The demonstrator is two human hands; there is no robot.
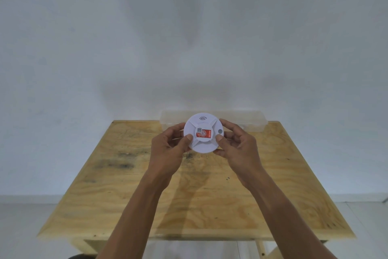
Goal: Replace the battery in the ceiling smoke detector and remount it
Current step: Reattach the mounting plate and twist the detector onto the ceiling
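Observation:
A round white smoke detector is held in the air above the wooden table, its face towards me. It has a red-and-white sticker in the middle, a wave symbol near the top and a small grey button at the right. My left hand grips its left edge, thumb on the front. My right hand grips its right edge, thumb on the front too. No battery is visible.
A clear plastic box with a lid lies at the table's far edge against the white wall, partly behind the detector. The tabletop has dark stains on its left half. White floor shows around the table.

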